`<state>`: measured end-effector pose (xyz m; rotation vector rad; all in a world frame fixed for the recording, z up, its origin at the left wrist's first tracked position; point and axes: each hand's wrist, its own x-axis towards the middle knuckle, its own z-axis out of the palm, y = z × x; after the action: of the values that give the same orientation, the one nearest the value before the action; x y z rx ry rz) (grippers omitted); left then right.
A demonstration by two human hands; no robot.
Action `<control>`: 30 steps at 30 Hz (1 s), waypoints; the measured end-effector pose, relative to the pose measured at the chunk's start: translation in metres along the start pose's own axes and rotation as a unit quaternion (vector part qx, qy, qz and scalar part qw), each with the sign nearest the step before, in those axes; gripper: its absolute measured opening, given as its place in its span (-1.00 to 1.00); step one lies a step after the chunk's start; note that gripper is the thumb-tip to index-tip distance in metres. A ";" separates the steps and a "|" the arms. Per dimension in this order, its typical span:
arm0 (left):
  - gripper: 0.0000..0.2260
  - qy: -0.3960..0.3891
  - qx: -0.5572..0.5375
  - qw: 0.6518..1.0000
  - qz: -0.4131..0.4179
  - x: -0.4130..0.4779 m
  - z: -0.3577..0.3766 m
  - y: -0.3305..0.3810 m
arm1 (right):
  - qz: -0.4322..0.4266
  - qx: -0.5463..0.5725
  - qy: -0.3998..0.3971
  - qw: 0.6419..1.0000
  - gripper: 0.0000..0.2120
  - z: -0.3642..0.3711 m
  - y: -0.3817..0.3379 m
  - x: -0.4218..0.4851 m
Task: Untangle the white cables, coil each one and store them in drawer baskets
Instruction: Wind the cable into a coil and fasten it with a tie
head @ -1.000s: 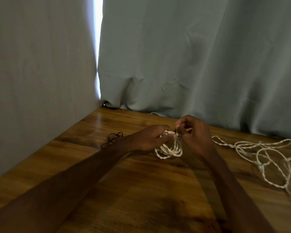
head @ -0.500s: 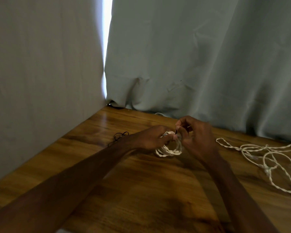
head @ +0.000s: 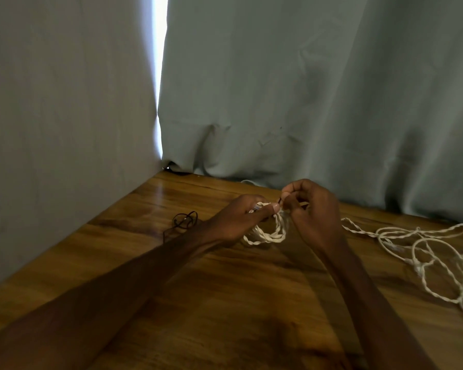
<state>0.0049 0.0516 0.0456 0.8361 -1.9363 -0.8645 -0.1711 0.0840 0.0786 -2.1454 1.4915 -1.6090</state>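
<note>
left hand gripping coiled cable, right hand pinching above

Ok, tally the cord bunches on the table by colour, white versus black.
White: 2, the coil and the loose tangle.
Black: 1, the small wire left of the coil.
Total: 3.
</note>
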 end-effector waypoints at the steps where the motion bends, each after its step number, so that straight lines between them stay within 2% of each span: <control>1: -0.64 0.006 0.003 1.000 0.003 0.000 0.000 -0.001 | -0.004 -0.001 -0.001 1.000 -0.86 0.000 -0.001 0.000; 8: -0.76 0.059 0.063 0.996 0.031 0.001 -0.003 0.001 | -0.015 0.048 0.012 0.999 -0.88 -0.001 -0.005 0.000; 11: -0.73 0.072 0.078 0.994 0.034 0.002 -0.006 -0.003 | -0.008 0.095 0.017 0.995 -0.93 -0.002 -0.007 0.001; 14: -0.73 0.058 0.079 0.995 0.028 0.002 -0.005 -0.003 | -0.027 0.050 0.001 0.998 -0.90 0.000 -0.005 0.000; 17: -0.72 0.068 0.076 0.994 0.030 0.003 -0.006 -0.004 | -0.009 0.079 -0.020 0.997 -0.89 -0.002 -0.003 0.001; 20: -0.69 0.086 0.090 0.992 0.039 0.006 -0.009 -0.004 | -0.019 0.084 -0.058 0.995 -0.76 -0.006 -0.001 0.003; 23: -0.78 0.075 0.100 0.991 0.053 0.004 -0.011 -0.003 | -0.031 0.071 -0.084 0.993 -0.82 -0.008 -0.003 0.002; 25: -0.81 0.068 0.105 0.990 0.060 0.002 -0.010 -0.002 | -0.039 0.067 -0.076 0.994 -0.89 -0.008 -0.002 0.002; 30: -0.76 0.054 0.093 0.992 0.060 -0.001 -0.007 0.004 | -0.017 0.079 -0.038 0.996 -0.86 -0.009 0.000 0.004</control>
<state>0.0108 0.0524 0.0518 0.8477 -1.9693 -0.5620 -0.1780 0.0853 0.0849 -2.1303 1.2680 -1.5793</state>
